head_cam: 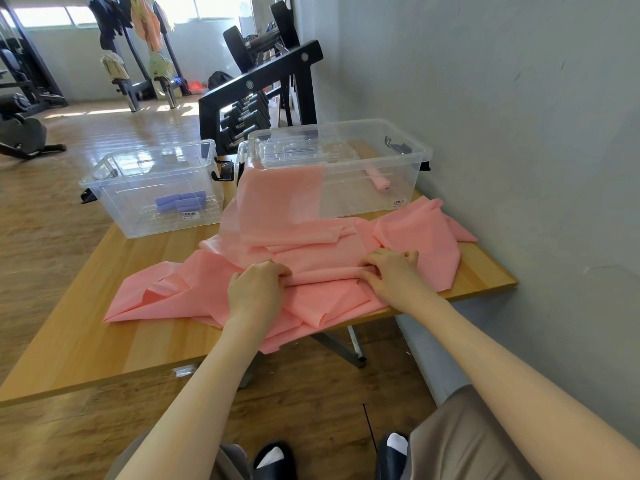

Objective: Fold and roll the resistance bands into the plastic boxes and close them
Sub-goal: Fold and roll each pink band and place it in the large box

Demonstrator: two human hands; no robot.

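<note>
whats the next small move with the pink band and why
Probably roll the fold forward, away from the body. Both hands, left and right, pinch a ridge in the pink band, and most of it lies loose toward the larger box, over whose rim it drapes.

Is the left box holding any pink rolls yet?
No, the left box holds only purple rolls; the one pink roll lies in the right box.

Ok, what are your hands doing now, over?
Both hands, left and right, pinching the pink band on the table. Band partly draped over the right box. Boxes open.
</note>
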